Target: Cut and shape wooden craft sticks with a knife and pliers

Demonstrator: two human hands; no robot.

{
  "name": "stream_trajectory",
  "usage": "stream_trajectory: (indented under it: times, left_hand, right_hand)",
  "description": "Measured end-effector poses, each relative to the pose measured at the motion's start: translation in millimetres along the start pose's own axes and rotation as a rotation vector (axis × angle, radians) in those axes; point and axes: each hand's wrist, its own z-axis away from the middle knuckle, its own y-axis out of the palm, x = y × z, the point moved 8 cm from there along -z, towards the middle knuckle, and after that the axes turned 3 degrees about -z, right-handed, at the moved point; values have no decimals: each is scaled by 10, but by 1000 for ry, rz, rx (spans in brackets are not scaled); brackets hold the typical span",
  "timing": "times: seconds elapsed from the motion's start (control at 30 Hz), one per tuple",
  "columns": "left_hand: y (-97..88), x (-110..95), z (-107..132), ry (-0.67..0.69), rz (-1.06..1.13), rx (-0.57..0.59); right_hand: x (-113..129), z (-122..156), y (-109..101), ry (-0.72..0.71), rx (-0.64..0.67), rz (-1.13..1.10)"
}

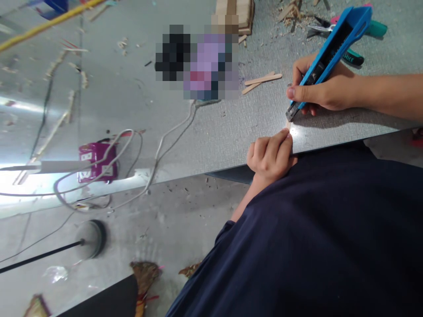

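Note:
My right hand (pixel 325 90) is closed round a blue utility knife (pixel 333 46), its body slanting up to the right. The blade end points down onto a small wooden craft stick (pixel 288 126) near the table's front edge. Pressed over that stick is my left hand (pixel 271 154), fingers folded, so only the stick's tip shows. Two more craft sticks (pixel 263 79) lie crossed on the tabletop, to the left of the knife.
Green-handled pliers (pixel 353 57) lie behind my right hand, beside wood shavings (pixel 292 15). A stack of wooden pieces (pixel 246 17) stands at the back. Leftward are a purple box (pixel 98 162), a looped white cable (pixel 157 152) and a yellow cord (pixel 49 25).

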Motion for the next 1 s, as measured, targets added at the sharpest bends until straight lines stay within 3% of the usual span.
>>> stream_trajectory:
  times: [0.2, 0.5, 0.63, 0.8, 0.87, 1.0]
  left_hand:
    - [-153, -145, -146, 91, -77, -158]
    - [-207, -219, -249, 139, -118, -121]
    - [-197, -240, -227, 162, -159, -148]
    - [-265, -169, -157, 64, -209, -244]
    - [-285, -115, -155, 5, -201, -192]
    - [-252, -64, -161, -17, -122, 39]
  right_hand:
    - [-18, 13, 12, -45, 61, 5]
    - [129, 117, 129, -247, 136, 124]
    - [114, 124, 170, -246, 138, 187]
    - [41, 158, 170, -174, 141, 42]
    - [53, 179, 140, -169, 101, 28]
    - [138, 201, 132, -224, 62, 137]
